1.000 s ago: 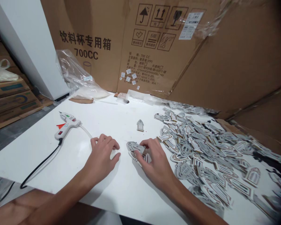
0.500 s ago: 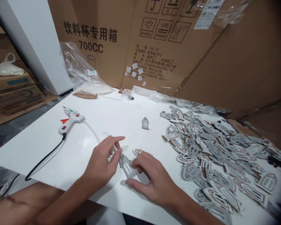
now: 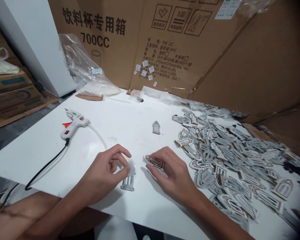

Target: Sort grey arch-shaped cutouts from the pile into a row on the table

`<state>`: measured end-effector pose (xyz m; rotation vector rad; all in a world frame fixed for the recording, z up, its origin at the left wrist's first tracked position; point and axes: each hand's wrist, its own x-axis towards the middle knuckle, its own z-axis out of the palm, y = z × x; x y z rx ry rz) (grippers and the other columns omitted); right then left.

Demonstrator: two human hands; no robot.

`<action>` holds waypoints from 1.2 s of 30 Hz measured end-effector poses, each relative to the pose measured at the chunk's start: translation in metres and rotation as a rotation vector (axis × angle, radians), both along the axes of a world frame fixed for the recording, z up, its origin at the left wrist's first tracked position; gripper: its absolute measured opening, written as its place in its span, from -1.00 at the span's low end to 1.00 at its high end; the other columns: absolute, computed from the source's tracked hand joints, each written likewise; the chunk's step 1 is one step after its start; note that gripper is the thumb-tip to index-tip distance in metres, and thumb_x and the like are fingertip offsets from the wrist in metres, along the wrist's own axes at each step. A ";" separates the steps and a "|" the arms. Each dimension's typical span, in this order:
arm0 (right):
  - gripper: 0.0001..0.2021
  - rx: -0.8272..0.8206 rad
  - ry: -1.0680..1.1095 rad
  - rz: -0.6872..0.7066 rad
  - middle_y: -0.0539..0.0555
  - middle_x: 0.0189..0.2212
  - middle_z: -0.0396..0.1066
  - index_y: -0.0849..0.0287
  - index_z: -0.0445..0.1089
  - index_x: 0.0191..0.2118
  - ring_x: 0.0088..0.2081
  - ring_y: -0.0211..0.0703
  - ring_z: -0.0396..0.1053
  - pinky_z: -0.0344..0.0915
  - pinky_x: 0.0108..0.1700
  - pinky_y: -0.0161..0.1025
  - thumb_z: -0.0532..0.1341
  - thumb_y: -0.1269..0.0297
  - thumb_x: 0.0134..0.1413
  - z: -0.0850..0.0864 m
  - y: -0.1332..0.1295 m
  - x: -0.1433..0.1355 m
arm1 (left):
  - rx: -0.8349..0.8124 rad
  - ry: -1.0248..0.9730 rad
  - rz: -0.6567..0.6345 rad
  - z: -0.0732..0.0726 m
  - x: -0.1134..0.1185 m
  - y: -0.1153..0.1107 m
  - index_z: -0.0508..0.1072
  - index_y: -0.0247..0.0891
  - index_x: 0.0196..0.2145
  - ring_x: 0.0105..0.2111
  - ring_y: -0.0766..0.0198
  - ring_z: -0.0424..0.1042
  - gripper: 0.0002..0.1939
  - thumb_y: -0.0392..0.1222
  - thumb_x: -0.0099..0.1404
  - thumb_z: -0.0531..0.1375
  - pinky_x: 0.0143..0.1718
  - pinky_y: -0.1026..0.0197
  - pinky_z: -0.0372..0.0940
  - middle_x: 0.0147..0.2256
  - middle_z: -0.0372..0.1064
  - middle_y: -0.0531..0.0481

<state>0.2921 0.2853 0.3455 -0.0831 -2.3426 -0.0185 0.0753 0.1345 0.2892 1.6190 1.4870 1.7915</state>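
My left hand [image 3: 110, 170] is over the near part of the white table [image 3: 77, 160], thumb and forefinger pinched at the upper end of a grey arched window-shaped piece [image 3: 128, 182]. My right hand [image 3: 171, 171] grips a white arched piece with brown ornament [image 3: 155, 161] between thumb and fingers, its rounded tip pointing left. Another small grey arched piece [image 3: 156, 127] lies alone farther back. A large heap of similar grey and white-brown pieces [image 3: 220, 153] spreads over the right side.
A white glue gun [image 3: 75, 125] with an orange trigger lies at the left, its black cable [image 3: 46, 165] running off the near edge. Behind stand a large cardboard box [image 3: 120, 66] and a clear plastic bag [image 3: 90, 73]. Plastic wrap lies along the back edge.
My right hand has left the grey piece and now holds the white-brown one, raised a little. The grey piece has shifted left and turned more upright under my left hand.
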 end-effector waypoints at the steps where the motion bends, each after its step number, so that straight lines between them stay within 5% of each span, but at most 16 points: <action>1: -0.81 0.024 -0.013 -0.059 0.10 -0.11 0.46 0.01 0.48 0.07 -0.08 0.03 0.41 0.35 -0.06 -0.02 0.38 0.30 0.41 0.002 0.004 0.000 | -0.001 0.024 -0.009 -0.001 0.000 0.000 0.60 -0.08 -0.03 -0.55 0.38 0.04 -0.75 -0.16 0.33 0.32 -0.51 0.28 0.06 -0.35 0.51 0.10; 6: -0.70 0.003 -0.103 -0.119 0.11 -0.02 0.39 -0.02 0.44 0.13 0.05 0.12 0.34 0.36 0.08 0.09 0.43 0.25 0.37 0.000 0.009 -0.002 | -0.039 0.117 0.025 -0.005 0.000 0.002 0.69 -0.10 -0.14 -0.56 0.37 0.05 -0.79 -0.19 0.30 0.28 -0.53 0.29 0.05 -0.41 0.52 0.08; 12: -0.51 0.174 -0.160 -0.109 0.16 0.06 0.34 0.00 0.36 0.22 0.06 0.19 0.24 0.27 0.09 0.17 0.50 0.20 0.30 -0.007 -0.001 -0.005 | -0.097 0.154 0.045 -0.003 0.002 0.001 0.72 -0.01 -0.17 -0.55 0.35 0.13 -0.78 -0.21 0.29 0.28 -0.49 0.26 0.06 -0.40 0.55 0.12; 23: -0.69 0.114 -0.153 -0.107 0.12 0.05 0.35 -0.01 0.37 0.19 0.07 0.09 0.30 0.32 0.10 0.11 0.35 0.36 0.45 -0.006 0.004 -0.005 | -0.004 0.314 0.081 -0.005 0.002 0.006 0.72 -0.04 -0.26 -0.30 0.25 0.51 -0.80 -0.35 0.27 0.35 -0.31 0.20 0.27 -0.25 0.63 0.10; 32: -0.87 0.098 -0.136 -0.120 0.07 -0.07 0.46 0.04 0.39 0.07 -0.01 0.05 0.31 0.32 0.01 0.02 0.22 0.40 0.55 -0.002 0.007 -0.005 | 0.141 0.644 0.163 -0.011 -0.002 0.004 0.60 -0.15 -0.22 -0.31 0.25 0.56 -0.95 -0.28 0.42 0.33 -0.27 0.17 0.31 -0.25 0.59 0.07; 36: -0.84 -0.053 0.037 -0.066 0.04 -0.12 0.43 0.00 0.37 0.13 -0.12 -0.08 0.42 0.35 -0.08 -0.09 0.10 0.34 0.63 -0.006 0.006 -0.003 | 0.165 0.835 0.152 -0.007 -0.003 -0.004 0.58 -0.17 -0.28 -0.28 0.19 0.57 -0.83 -0.18 0.53 0.27 -0.26 0.13 0.33 -0.24 0.57 0.03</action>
